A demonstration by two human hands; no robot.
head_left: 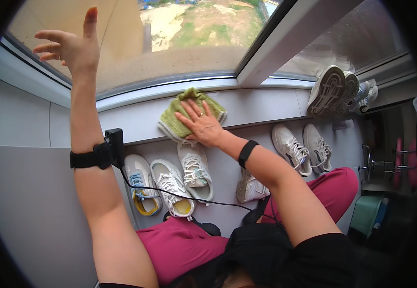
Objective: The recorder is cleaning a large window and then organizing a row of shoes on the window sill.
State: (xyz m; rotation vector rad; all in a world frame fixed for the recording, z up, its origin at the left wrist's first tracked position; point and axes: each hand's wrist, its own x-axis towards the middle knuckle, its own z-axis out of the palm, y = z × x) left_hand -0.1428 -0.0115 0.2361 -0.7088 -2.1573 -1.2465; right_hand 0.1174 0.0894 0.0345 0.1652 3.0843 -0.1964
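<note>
My right hand [203, 124] lies flat, fingers spread, on a green cloth with a striped edge [176, 109]. The cloth rests on the tiled window ledge [262, 106] and hangs a little over its front edge. My left hand [78, 50] is raised in front of the window glass [122, 46], fingers apart and nothing in it; whether it touches the glass I cannot tell. Below the ledge, near the cloth, stand a white sneaker [196, 169], another white sneaker [172, 187] and one with blue laces [142, 183].
More sneakers [291, 147] stand on the floor at right, and one lies tilted [251, 185] by my knee. Several shoes [327, 90] lean against the window at the ledge's right end. A black cable [215, 202] runs from my left forearm across the shoes. A green container [366, 212] stands lower right.
</note>
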